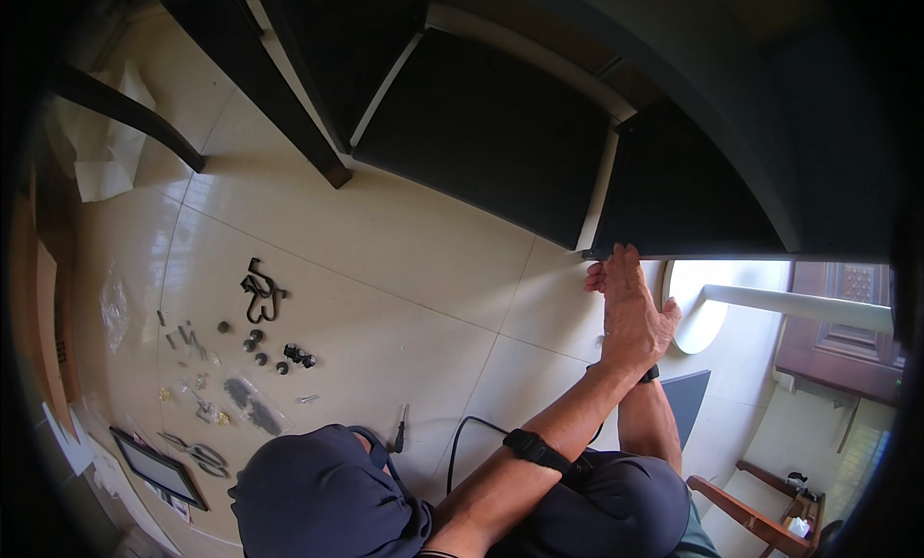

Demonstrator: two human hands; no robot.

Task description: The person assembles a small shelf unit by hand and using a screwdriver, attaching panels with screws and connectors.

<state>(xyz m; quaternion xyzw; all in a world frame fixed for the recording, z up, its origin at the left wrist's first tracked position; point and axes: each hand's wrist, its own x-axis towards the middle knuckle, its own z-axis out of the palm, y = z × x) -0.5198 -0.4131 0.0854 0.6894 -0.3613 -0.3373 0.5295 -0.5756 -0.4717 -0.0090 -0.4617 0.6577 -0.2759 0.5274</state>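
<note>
My left hand [632,313] reaches up to the lower edge of a black panel [688,197], its fingers stretched out against that edge and its thumb apart. My right hand [596,277] is mostly hidden behind the left one; only some bent fingertips show just beneath the panel's corner. What those fingers hold, if anything, is out of sight. The panel belongs to a dark piece of furniture, beside another black panel [486,135] with a pale gap between them. Both forearms come up from below, crossing near the wrists, with a black band on each.
On the tiled floor lie black bent metal pieces [263,293], several dark round knobs [252,341], a bag of small parts [252,406], a screwdriver [401,429], scissors [197,452] and a black-framed tablet [159,468]. Dark furniture legs [289,115] stand at left, a white round base [695,313] at right.
</note>
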